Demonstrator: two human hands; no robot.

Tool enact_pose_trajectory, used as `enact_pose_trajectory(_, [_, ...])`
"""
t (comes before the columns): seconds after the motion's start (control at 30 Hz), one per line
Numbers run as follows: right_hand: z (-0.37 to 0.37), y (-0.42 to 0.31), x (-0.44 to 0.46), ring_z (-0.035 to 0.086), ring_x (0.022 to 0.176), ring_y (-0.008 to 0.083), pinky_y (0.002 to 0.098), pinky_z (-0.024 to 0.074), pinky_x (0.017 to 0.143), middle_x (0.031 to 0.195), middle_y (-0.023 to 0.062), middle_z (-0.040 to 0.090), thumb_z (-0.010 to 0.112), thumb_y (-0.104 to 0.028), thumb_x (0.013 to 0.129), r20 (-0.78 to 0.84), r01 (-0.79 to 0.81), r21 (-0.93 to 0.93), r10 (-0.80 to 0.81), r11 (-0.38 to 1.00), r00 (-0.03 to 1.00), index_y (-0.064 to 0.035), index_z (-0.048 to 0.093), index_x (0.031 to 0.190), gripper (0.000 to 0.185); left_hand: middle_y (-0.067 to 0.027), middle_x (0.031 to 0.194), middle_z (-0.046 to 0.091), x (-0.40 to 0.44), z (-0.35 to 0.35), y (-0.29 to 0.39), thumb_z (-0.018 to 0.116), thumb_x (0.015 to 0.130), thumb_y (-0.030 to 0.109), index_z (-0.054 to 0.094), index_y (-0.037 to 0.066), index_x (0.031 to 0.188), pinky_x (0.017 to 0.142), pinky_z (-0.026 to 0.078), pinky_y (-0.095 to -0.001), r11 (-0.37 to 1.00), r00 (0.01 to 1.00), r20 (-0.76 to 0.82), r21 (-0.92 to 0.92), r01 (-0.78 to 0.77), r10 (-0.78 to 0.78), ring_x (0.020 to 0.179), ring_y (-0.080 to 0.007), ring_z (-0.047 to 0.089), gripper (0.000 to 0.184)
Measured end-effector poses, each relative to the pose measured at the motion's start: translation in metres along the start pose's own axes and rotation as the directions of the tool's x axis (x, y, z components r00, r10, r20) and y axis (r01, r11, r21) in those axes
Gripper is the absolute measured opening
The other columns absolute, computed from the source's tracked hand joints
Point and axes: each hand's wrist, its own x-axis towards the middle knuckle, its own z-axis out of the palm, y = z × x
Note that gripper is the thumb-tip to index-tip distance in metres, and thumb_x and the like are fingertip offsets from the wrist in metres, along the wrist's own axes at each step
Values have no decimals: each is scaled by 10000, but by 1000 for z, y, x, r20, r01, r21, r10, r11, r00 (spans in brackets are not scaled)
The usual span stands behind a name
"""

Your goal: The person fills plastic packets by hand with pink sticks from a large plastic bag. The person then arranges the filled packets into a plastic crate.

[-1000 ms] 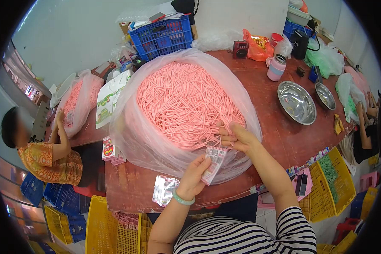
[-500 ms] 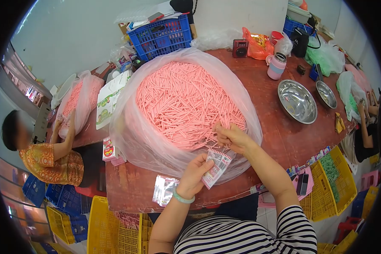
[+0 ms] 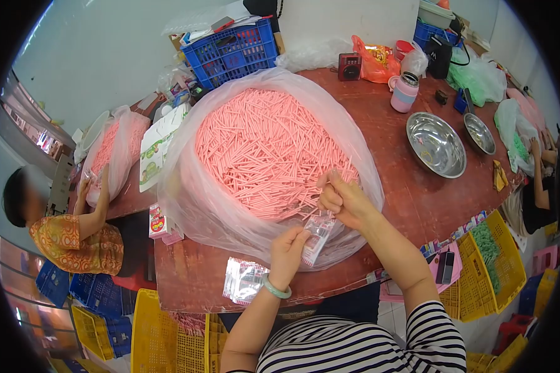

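Observation:
A small printed foil packet (image 3: 317,241) is pinched in my left hand (image 3: 287,252), just in front of the big plastic bag (image 3: 180,217). At the packet's upper end is my right hand (image 3: 344,200), its fingers curled. Whatever those fingers hold, if anything, is hidden. Thin pink sticks (image 3: 261,149) fill the open bag in a large heap, right behind my right hand. More foil packets (image 3: 242,281) lie on the table to the left of my left wrist.
A person (image 3: 74,230) handles another bag of pink sticks (image 3: 112,146) at left. On the red table (image 3: 410,205) stand steel bowls (image 3: 436,145), a pink flask (image 3: 404,93) and a radio (image 3: 350,66). Yellow crates (image 3: 152,336) sit below the table edge.
My left hand has turned the packet more upright and moved it slightly. My right hand has shifted from the edge of the stick heap to the packet's upper end.

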Motion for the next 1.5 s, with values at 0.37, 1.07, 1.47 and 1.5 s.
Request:
enact_pose_trajectory(0.37, [37,-1,-6,669,901,239,359,503,866,916,162,697,446,-384,997,-21,95,-371,-111,924,994,0,572,1114,420,-115,799,630,3,7,-4,611,897,72,664,-19,958,665,447,-306,934,964,-61,272,-233,259,728,-219,589,122])
enact_pose_trajectory(1.07, [28,-36,-13,341,1368,292,382,248,1127,1501,221,304,763,-384,767,195,137,-939,159,316,968,24,152,1490,1031,-94,869,631,34,24,0,560,932,64,638,-42,1073,719,453,-273,934,925,-132,67,-351,357,780,-178,582,192])
enact_pose_trajectory(1.47, [19,-21,-7,596,919,66,225,482,826,1057,29,651,562,-39,916,-74,-98,-714,65,693,995,10,511,1329,419,-68,1060,637,36,17,22,637,868,2,532,-32,1244,776,480,-212,920,990,106,-391,-44,93,896,-99,599,392])
enact_pose_trajectory(1.5, [21,-18,-8,603,887,70,224,483,816,1020,31,661,564,-31,909,-55,-45,-704,8,709,998,7,493,1345,443,-59,1062,638,39,12,18,652,855,6,549,-26,1215,775,483,-215,950,991,121,-310,-15,55,902,-96,602,376])
